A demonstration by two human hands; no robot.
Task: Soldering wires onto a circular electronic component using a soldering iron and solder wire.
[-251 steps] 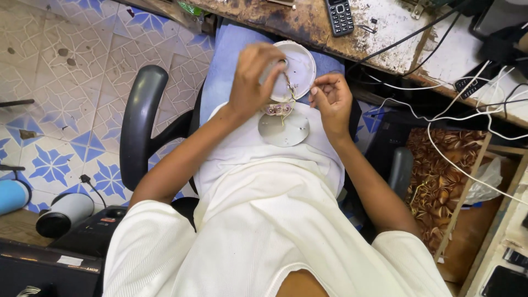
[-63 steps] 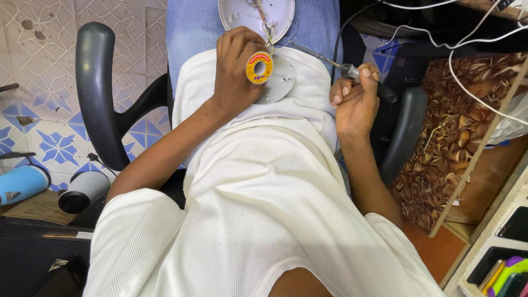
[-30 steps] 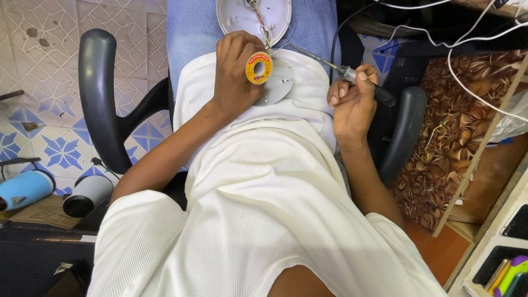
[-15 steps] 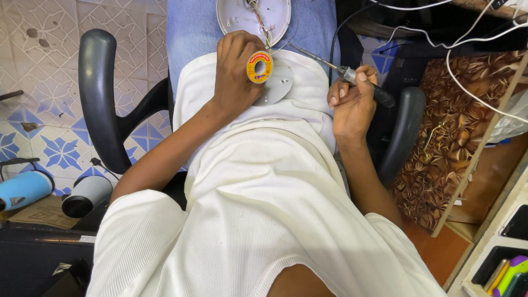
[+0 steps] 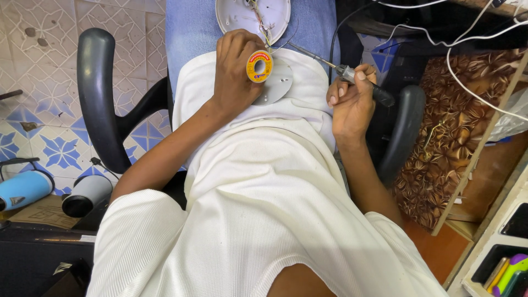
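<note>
Little has shifted — we note left hand point(image 5: 236, 74) gripping solder spool point(image 5: 259, 66), right hand point(image 5: 352, 96) at three o'clock clasping soldering iron point(image 5: 330, 65) tipped toward white lamp base point(image 5: 253, 16) — for joining.

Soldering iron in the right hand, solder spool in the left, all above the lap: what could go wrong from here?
The soldering iron is held by the right hand just over the white garment; a slip could scorch cloth or skin. The left hand grips the solder spool near the tip, so its fingers may get burned. The white round housing rests unclamped and might shift.
</note>
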